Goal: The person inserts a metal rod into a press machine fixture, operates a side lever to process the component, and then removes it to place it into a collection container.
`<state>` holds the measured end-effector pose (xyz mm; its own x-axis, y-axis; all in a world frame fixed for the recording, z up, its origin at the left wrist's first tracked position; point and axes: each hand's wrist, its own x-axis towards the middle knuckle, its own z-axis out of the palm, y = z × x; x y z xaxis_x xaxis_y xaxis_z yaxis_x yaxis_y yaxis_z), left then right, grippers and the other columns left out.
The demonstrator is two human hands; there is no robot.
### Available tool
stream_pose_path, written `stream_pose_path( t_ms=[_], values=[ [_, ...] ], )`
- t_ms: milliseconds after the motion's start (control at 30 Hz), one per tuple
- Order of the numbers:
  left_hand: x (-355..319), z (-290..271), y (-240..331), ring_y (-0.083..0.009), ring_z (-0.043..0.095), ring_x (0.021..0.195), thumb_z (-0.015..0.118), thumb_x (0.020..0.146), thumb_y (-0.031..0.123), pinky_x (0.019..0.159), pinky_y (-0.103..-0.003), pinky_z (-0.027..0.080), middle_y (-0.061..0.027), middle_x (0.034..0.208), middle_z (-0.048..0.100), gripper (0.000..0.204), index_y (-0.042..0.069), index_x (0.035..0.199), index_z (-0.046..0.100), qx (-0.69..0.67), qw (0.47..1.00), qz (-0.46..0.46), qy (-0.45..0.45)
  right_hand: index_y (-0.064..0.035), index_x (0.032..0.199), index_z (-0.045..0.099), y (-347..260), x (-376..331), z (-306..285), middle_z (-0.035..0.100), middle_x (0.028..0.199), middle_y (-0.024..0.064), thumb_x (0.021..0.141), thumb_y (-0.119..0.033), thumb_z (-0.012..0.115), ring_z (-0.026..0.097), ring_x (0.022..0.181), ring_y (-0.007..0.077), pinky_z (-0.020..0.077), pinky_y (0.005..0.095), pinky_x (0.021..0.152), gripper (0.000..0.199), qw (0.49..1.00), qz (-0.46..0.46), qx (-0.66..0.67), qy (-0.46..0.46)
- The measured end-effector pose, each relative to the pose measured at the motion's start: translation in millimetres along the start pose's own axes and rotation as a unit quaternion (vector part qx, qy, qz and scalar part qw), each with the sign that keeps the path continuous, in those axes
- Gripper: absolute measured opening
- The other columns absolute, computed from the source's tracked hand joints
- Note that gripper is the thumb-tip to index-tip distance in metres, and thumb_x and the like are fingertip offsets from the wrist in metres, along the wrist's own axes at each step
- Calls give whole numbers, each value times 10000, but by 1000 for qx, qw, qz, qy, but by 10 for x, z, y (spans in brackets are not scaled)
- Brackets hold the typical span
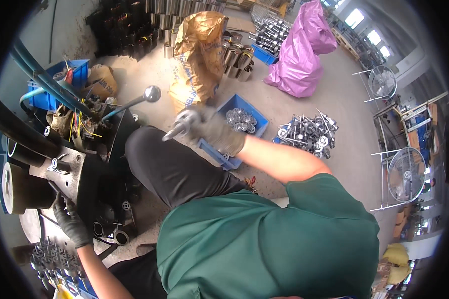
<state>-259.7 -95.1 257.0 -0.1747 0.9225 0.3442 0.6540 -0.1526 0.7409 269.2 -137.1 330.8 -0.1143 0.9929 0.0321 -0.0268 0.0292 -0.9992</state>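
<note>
At the far left, a blue bin [47,101] is holding a mixed jumble too small to make out, while below it, near the lower edge, a cluster of metal shafts [57,259] is standing in close rows with a bit of blue container [86,288] showing beside it. Further right, a tan paper sack [199,60] is standing upright on the floor, its contents hidden. Just in front of it, a blue crate [261,119] is holding a pile of round metal pieces [241,120]. Behind, a smaller blue crate [263,55] is carrying stacked shaft parts [272,36], and a purple sack [299,70] is slumping beside it, its contents also hidden. To the right of the middle crate, a heap of shafts with round ends [312,134] is lying. The gloved left hand [72,225] is reaching beside a thick grey cylinder [30,192] on the machine, its fingers extending, slightly parted, gripping nothing visible; whether the tips are touching is unclear. The gloved right hand [218,133], blurred, is closing its fingers around a metal part [177,130], which is projecting leftward and down past the fingertips, above the black-trousered knee [149,149].
</note>
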Motion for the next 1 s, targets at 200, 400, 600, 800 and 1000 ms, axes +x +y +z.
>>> stream_pose_path(
  t_ms=[200,400,600,800,1000],
  values=[
    [193,16,-205,-316,619,1164,581,1092,209,1031,-400,480,-168,1276,618,381,12,1418,590,168,984,55,36,-61,1030,714,78,-600,-2454,695,853,40,845,-204,828,617,748,142,528,336,690,261,841,57,-452,292],
    [381,270,-592,-323,648,1130,576,1095,371,994,-394,502,-192,1258,682,454,-3,1342,647,180,982,40,41,-101,1284,721,-468,-2721,-4892,703,1253,262,819,-460,770,685,1168,383,547,420,1019,590,456,341,-774,277],
    [371,148,-539,-262,642,1047,595,1093,370,892,-359,538,-132,1206,683,427,14,1321,655,133,989,-14,69,-92,1202,778,-717,-2765,-4647,723,1261,239,923,-529,676,719,1112,402,565,460,980,529,415,539,-693,239],
    [174,-152,-416,-184,593,1004,660,1060,301,808,-337,532,-76,1159,655,350,54,1307,634,-81,991,-106,18,8,982,778,-589,-1264,-3906,757,934,257,872,-464,670,750,888,391,557,489,835,497,604,281,-701,256],
    [-124,-444,465,-252,682,1113,630,1063,207,1014,-366,521,-141,1189,734,300,36,1305,677,55,996,-20,73,-17,848,687,-881,140,-952,683,800,200,833,-194,813,681,741,352,540,449,696,218,749,-39,-659,-58]
  ],
)
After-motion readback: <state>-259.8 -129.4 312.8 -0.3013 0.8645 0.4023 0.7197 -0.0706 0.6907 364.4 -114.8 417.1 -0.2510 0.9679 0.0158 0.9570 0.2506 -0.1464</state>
